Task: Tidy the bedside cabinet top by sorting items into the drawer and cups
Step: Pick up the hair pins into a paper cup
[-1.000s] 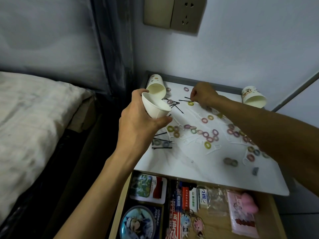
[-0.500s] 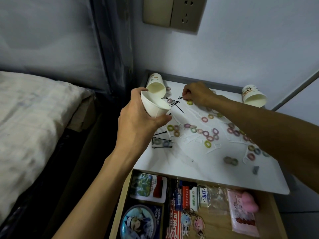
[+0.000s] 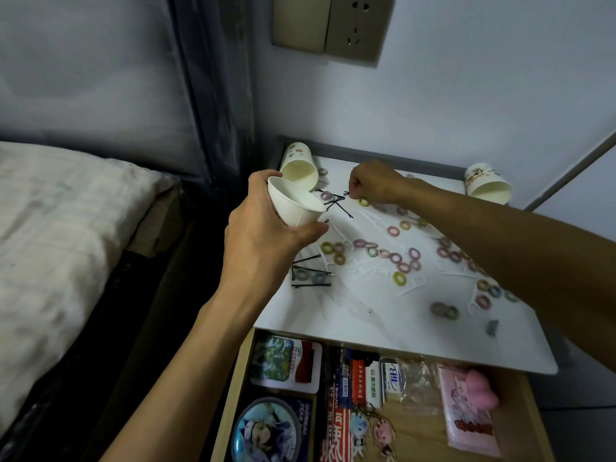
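Observation:
My left hand [image 3: 263, 238] grips a white paper cup [image 3: 295, 205], tilted with its mouth toward the right, above the left edge of the white cabinet top [image 3: 383, 325]. My right hand [image 3: 375, 183] is closed at the back of the top, pinching a black hairpin [image 3: 346, 194]. More black hairpins [image 3: 335, 202] lie just left of it, and others [image 3: 310, 273] lie near the left edge. Several small coloured hair rings [image 3: 396, 258] and white floss picks [image 3: 366, 271] are scattered across the top. The drawer [image 3: 520, 395] below stands open.
A second paper cup [image 3: 300, 165] lies tipped at the back left corner and a third [image 3: 486, 185] at the back right. The drawer holds cards, boxes, keychains, a round badge [image 3: 266, 431] and a pink packet [image 3: 470, 408]. A bed [image 3: 60, 235] is on the left; a wall socket [image 3: 333, 25] is above.
My right hand has slid left along the back of the top and closed on a hairpin. The left hand and its cup have stayed almost in place.

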